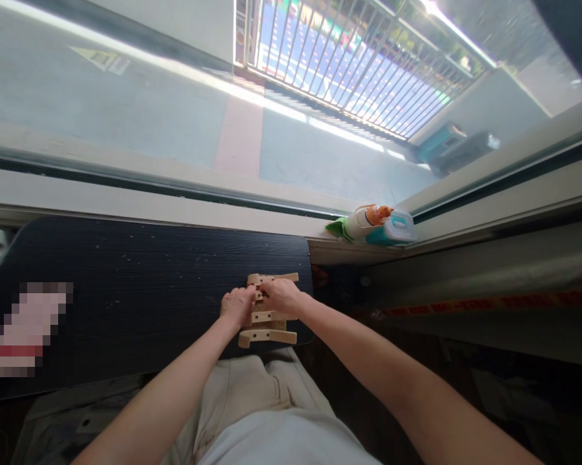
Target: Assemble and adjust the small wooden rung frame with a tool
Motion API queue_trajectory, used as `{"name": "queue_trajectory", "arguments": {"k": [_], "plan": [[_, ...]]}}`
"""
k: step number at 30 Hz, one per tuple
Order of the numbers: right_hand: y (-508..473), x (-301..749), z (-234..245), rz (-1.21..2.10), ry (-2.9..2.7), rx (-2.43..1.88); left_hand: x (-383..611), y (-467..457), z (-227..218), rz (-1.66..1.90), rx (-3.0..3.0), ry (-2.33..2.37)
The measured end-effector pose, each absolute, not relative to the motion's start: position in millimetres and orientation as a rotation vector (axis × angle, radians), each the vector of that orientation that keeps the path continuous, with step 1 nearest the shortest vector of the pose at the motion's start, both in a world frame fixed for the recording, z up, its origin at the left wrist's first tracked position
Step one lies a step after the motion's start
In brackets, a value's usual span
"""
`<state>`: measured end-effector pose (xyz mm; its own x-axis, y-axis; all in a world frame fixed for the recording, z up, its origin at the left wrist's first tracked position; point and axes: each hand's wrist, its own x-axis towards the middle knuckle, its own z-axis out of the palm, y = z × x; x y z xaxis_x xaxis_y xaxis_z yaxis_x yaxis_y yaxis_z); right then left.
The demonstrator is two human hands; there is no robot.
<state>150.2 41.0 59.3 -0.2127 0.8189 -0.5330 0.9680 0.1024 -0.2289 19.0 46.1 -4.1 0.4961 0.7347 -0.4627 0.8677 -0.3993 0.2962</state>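
On the dark table's right end lies a small wooden frame (pixel 267 336) of pale curved slats with dark holes, over a brown, rough-looking middle. My left hand (pixel 236 305) is closed at its left edge, fingers curled and thumb side pressed to the wood. From the right, my right hand (pixel 281 297) reaches over the upper slats, its fingertips pinched together close to the left fingertips. Whatever sits between the right fingertips is too small and covered to make out. Both hands hide part of the middle slats.
The black table (pixel 140 284) runs along a window sill (pixel 126 197). A white bottle with an orange cap (pixel 361 223) and a teal-and-white container (pixel 400 228) stand on the sill's corner. A pixelated pinkish patch (pixel 29 326) covers something on the table's left.
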Motion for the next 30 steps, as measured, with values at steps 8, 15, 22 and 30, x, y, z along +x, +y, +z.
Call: {"name": "queue_trajectory", "arguments": {"k": [8,15,22,30], "plan": [[33.7,131.8,52.6,-0.617,2.13,1.766,19.4,47.1,-2.2,-0.367,2.205,1.317],[32.1,119.0,50.1,-0.829,1.599,2.24,18.3,47.6,2.6,-0.393,2.189,1.318],[34.8,135.4,72.4,-0.659,2.077,1.658,16.4,45.2,-0.5,-0.341,2.228,1.3],[41.1,118.8,59.6,-0.522,2.254,1.361,16.1,48.5,0.6,-0.335,2.199,1.292]]}}
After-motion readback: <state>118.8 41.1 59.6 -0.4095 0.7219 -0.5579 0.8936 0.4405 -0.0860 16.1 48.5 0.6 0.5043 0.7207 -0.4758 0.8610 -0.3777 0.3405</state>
